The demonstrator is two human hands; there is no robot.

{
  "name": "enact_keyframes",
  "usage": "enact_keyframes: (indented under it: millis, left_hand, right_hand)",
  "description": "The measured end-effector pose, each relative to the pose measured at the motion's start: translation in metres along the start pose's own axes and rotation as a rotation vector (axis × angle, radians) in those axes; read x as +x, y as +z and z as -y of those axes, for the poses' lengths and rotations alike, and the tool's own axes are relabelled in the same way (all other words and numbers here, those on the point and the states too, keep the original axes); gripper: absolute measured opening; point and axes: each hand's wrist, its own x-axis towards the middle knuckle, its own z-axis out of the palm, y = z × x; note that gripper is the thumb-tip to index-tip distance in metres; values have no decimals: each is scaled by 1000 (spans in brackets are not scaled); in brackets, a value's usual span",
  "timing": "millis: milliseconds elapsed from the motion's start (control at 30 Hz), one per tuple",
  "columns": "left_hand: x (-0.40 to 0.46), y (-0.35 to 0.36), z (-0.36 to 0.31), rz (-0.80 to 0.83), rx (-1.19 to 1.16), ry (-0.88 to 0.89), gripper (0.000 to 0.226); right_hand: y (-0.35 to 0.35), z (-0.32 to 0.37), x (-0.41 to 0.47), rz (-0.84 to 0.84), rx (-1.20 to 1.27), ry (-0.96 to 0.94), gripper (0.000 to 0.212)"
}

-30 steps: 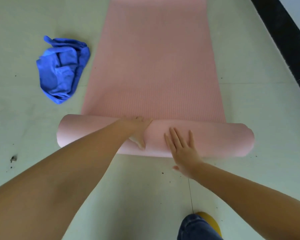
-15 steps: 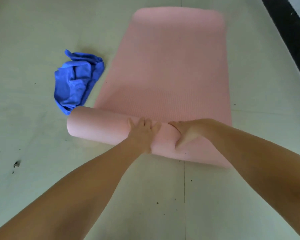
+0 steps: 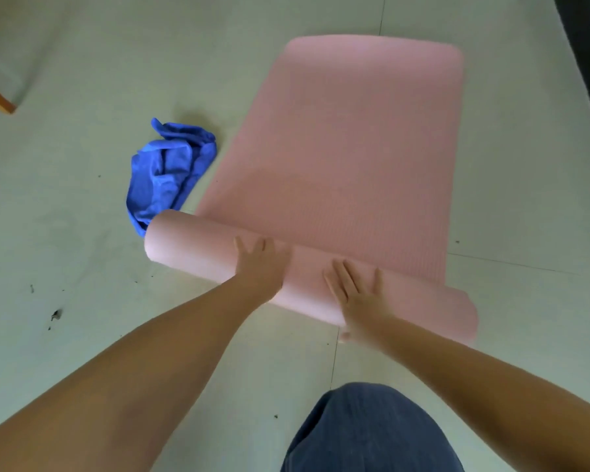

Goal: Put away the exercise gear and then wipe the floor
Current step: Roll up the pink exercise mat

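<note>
As the pink mat (image 3: pixel 348 158) is rolled along the floor (image 3: pixel 65 233), approx. half unrolled, left hand (image 3: pixel 261 264) & right hand (image 3: pixel 358 294) are pressed flat, fingers straight, on the roll; even pressure is needed. The roll's left end touches the blue cloth (image 3: pixel 166 172). The roll's right end is blurred.

The rolled mat (image 3: pixel 198 247) hides the blue cloth's (image 3: pixel 164 172) near end (both forearms run off-frame)
</note>
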Motion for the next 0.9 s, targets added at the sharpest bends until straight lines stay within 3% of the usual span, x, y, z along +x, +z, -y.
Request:
enact_keyframes:
  millis: [167,367,433,533,600,733,833,900]
  left_hand:
    - [1,0,7,-29,34,154,85]
    - [56,-21,12,-32,236,350,123]
    - [72,-24,12,-26,295,391,131]
    - [102,-30,16,15,215,397,131]
    - [121,-34,25,1,100,439,126]
    - [155,-45,41,87,-67,518,121]
    - [178,-57,45,186,-240,496,118]
    - [189,-64,47,228,-302,478,114]
  right_hand:
    - [-45,-49,44,151,164,106,123]
    - [-69,-58,73,271,359,356,116]
    - [-72,-52,70,209,279,439,106]
    - [-61,-41,55,-39,175,432,93]
    - [-32,-27,45,-289,94,289,112]
    - [-1,-29,51,-248,34,260,160]
    - [-20,-51,76,-239,83,304,162]
    - [-41,-66,88,-210,70,312,147]
